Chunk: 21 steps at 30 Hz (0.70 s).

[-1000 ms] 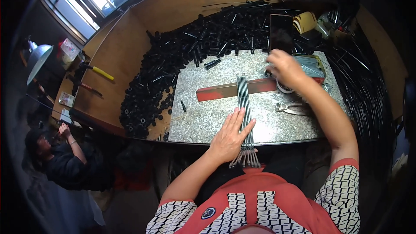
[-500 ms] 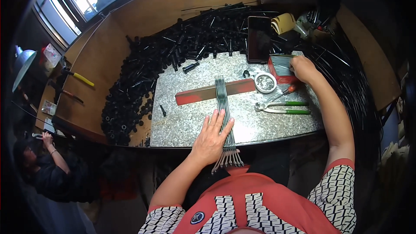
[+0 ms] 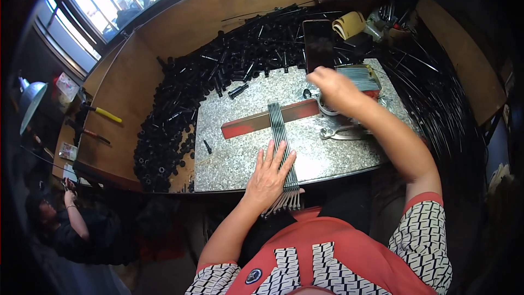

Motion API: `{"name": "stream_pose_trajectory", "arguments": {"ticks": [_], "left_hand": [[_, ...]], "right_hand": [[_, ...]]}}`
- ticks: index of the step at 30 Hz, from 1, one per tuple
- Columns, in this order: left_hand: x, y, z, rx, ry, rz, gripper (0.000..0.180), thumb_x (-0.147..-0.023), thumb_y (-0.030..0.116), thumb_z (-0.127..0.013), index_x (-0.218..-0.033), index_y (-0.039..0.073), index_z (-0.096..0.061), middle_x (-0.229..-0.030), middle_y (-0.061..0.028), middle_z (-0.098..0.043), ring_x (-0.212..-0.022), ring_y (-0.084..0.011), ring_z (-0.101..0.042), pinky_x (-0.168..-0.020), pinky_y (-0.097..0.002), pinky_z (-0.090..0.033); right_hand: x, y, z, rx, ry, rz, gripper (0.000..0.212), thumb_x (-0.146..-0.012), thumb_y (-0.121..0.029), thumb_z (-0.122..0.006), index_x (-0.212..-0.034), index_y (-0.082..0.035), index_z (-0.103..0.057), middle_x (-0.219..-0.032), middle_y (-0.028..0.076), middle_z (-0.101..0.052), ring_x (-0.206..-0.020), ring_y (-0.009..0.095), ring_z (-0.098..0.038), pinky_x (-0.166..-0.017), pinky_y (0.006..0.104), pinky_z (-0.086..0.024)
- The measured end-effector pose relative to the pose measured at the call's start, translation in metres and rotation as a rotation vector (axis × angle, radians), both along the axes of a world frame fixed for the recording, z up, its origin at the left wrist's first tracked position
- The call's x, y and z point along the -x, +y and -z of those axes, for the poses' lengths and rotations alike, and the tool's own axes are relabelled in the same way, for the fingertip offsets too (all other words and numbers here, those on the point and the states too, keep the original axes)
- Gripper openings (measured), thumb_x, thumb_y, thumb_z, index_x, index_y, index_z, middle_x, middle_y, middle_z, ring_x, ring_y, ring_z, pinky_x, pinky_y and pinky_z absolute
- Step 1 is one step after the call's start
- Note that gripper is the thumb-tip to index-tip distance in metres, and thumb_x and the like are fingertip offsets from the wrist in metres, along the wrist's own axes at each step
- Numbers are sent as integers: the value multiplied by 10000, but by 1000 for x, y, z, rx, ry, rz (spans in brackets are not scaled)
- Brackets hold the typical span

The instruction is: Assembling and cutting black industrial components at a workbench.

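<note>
My left hand [image 3: 266,177] lies flat with fingers stretched out over a row of thin metal rods [image 3: 278,123]. The rods cross a red-brown bar [image 3: 245,124] on the speckled board [image 3: 218,164], and their pale near ends stick out past its front edge. My right hand [image 3: 334,87] hovers above a white round dish [image 3: 328,112], partly hiding it. Its fingers are drawn together and point left; what they hold, if anything, is hidden. To its right stands a red box [image 3: 371,94] filled with thin greyish pieces [image 3: 357,76]. Pincers [image 3: 339,133] lie partly under my right forearm.
Loose black tubular parts [image 3: 213,65] are heaped behind and left of the board. A dark phone [image 3: 318,46] stands at the back, near a yellow item [image 3: 349,24]. Dark rods [image 3: 436,114] lie at right. Another person [image 3: 71,213] works at far left.
My right hand has moved left from the red box to above the white dish, its forearm now covering most of the pincers. The left hand stays on the rods; the view has shifted slightly.
</note>
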<state>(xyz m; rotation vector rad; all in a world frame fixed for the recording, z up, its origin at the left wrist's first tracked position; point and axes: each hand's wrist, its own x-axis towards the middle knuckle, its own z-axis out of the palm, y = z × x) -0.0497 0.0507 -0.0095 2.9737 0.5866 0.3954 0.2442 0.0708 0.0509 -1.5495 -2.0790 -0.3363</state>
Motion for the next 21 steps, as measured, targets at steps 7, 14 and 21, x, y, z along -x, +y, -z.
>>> {"name": "stream_pose_trajectory", "arguments": {"ticks": [7, 14, 21], "left_hand": [[0, -4, -1, 7, 6, 6, 930, -700, 587, -688, -1389, 55, -360, -1449, -268, -256, -1355, -464, -202, -1071, -588, -217], [2, -2, 2, 16, -14, 5, 947, -691, 549, -719, -1379, 15, -347, -1448, -265, -261, -1354, -457, -216, -1071, -594, -214], [1, -3, -1, 12, -26, 6, 948, -685, 532, -734, -1374, 7, -346, -1446, -262, -268, -1359, -448, -214, -1073, -593, -211]], "right_hand": [[32, 26, 33, 100, -157, -37, 157, -812, -112, -517, -941, -66, -594, -925, 151, -563, -910, 311, -593, -755, 405, -500], [38, 32, 36, 87, -171, 8, 137, -794, -124, -538, -851, -51, -640, -921, 150, -594, -885, 298, -614, -716, 410, -516], [36, 32, 37, 84, -154, 22, 139, -792, -122, -537, -837, -50, -647, -928, 154, -597, -893, 302, -614, -723, 410, -516]]}}
